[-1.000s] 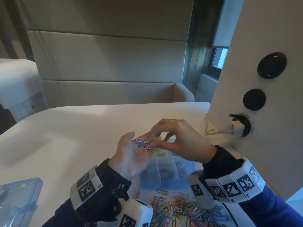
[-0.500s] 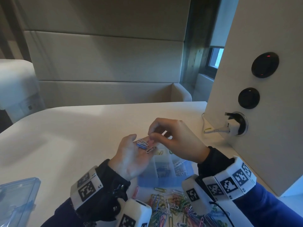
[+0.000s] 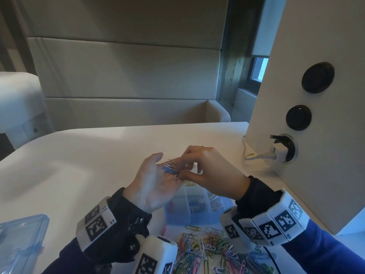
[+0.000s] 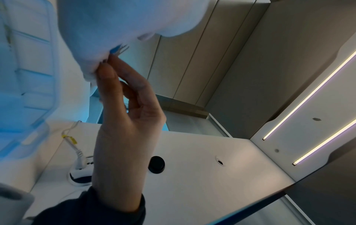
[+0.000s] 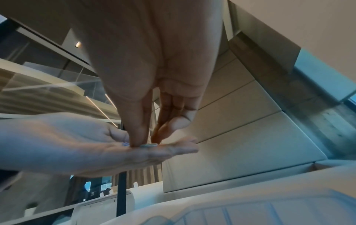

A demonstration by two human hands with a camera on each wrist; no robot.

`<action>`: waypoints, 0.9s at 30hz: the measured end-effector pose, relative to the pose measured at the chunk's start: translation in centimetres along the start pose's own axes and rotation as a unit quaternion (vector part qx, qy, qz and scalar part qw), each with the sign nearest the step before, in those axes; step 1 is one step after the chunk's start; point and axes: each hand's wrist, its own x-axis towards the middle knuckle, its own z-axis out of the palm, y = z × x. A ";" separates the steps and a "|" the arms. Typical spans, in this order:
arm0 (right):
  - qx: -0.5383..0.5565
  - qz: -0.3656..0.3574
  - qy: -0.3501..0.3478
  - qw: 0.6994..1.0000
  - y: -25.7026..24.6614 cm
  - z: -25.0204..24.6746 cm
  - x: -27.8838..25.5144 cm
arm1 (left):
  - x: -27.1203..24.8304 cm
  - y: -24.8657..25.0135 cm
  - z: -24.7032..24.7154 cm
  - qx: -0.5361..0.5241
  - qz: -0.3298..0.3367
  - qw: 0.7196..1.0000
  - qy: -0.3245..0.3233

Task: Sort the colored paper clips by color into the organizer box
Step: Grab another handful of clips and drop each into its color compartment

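Observation:
My left hand (image 3: 154, 178) lies palm up above the organizer box (image 3: 197, 217), fingers straight. On them rest a few paper clips (image 3: 169, 167), blue and white. My right hand (image 3: 182, 174) reaches over from the right, its thumb and forefinger pinching a white clip (image 3: 176, 176) on the left palm. The right wrist view shows the right hand's thumb (image 5: 137, 140) and forefinger pressed down on the clips (image 5: 148, 145) on the flat left hand (image 5: 96, 146). In the left wrist view, the right hand (image 4: 108, 60) meets a blue clip (image 4: 115, 49). The box is translucent blue, with sorted clips in its compartments.
A heap of mixed coloured clips (image 3: 207, 248) lies on the white table (image 3: 79, 165) near me, in front of the box. A clear blue lid (image 3: 19, 240) sits at the front left. At the right stands a white panel with a plug (image 3: 280, 150) and cable (image 3: 254, 155).
My right fingers drew together just above the palm half a second ago and are now down on the clips, pinching one. The left hand has stayed flat.

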 end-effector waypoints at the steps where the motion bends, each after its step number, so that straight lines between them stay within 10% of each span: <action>1: -0.004 0.000 -0.006 1.000 0.0 0.0 -0.1 | 0.0 -0.1 0.1 -0.004 -0.003 1.000 0.000; 9: 0.030 0.029 0.062 0.997 0.1 0.1 -0.1 | -0.4 -0.9 0.4 -0.022 -0.014 1.000 -0.008; 27: 0.014 0.004 -0.049 0.999 1.1 -0.3 -2.3 | -1.2 -2.6 1.4 0.010 -0.095 0.995 -0.040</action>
